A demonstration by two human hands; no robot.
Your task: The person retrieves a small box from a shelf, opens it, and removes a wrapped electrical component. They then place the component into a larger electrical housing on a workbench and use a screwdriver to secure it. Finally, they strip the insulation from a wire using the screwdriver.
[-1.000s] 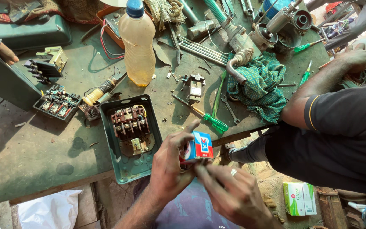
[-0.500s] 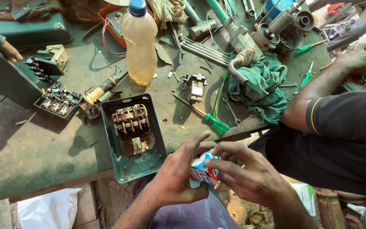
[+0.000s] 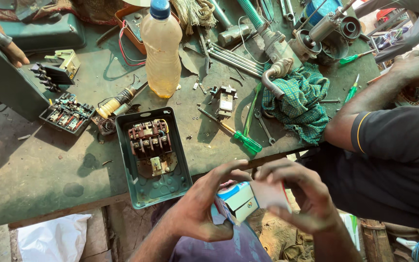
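I am gripping a small cardboard box at the lower centre of the frame, my left hand clasping its side. My right hand is pinching its open flap, just below the green switch enclosure lying on the surface.

The hands cover much of the box; its open flap is blurred. The bottle cap is cut off.

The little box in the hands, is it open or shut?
Open. The box has a white flap pulled out, pinched by the right hand, while the left hand holds its body.
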